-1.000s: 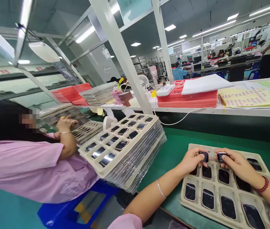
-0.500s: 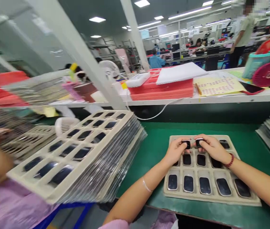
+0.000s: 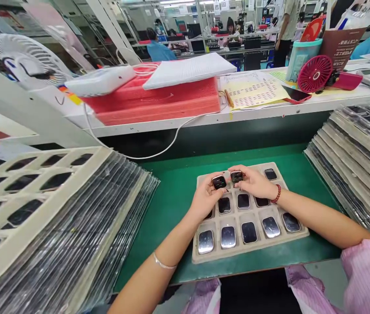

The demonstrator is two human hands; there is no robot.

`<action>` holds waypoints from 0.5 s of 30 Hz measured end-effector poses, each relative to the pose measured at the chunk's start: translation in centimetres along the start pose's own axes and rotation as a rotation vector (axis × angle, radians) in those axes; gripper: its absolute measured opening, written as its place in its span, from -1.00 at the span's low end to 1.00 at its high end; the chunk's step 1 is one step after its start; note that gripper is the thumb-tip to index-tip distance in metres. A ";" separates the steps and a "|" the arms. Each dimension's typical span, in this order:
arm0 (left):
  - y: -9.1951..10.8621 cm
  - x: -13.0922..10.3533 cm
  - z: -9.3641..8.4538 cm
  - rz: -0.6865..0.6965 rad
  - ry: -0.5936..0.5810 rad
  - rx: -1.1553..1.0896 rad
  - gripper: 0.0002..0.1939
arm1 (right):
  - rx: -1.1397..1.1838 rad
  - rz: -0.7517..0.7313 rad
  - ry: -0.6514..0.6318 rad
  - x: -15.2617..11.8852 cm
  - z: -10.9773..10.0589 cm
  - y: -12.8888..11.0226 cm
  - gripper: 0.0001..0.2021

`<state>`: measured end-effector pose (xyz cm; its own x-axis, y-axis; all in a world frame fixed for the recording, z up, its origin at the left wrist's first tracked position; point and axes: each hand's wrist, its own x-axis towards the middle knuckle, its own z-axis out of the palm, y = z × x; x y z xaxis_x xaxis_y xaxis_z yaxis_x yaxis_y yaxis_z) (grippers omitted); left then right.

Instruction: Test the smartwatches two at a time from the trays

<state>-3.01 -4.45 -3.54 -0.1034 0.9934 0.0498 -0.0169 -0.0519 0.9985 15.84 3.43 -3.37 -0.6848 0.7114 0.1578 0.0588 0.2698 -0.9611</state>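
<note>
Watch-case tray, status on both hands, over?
Left hand grips one watch case; right hand grips another, both above the tray. Lower pockets filled. Tray stacks flank both sides, nothing blocking.

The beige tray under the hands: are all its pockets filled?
Cannot tell. Every visible pocket of the tray holds a dark watch body, but the left hand and right hand hide several.

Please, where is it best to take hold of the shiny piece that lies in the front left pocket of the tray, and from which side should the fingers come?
Probably from above, gripping the two long edges of the shiny piece. It lies flat, face up, sunk in its pocket of the tray, so only the rim offers a hold. The tray walls close in its sides and the glossy face would likely smudge.
</note>
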 end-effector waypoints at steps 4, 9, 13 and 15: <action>0.2 0.0 -0.2 -0.024 -0.006 0.027 -0.67 | 0.004 0.079 -0.046 0.0 -0.1 0.1 -0.56; 0.3 -0.1 0.0 0.027 0.020 0.009 -0.59 | 0.019 0.064 -0.037 -0.2 0.0 -0.2 -0.50; 0.2 -0.1 0.3 0.015 -0.016 -0.016 -0.69 | 0.027 0.064 -0.043 -0.6 0.0 -0.4 -0.56; 0.0 0.1 0.3 0.024 -0.018 -0.011 -0.68 | 0.020 0.085 -0.042 -0.6 -0.2 -0.4 -0.59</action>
<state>-2.71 -4.36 -3.50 -0.0859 0.9936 0.0738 -0.0253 -0.0763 0.9968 16.37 3.04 -3.03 -0.7082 0.7028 0.0664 0.1037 0.1966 -0.9750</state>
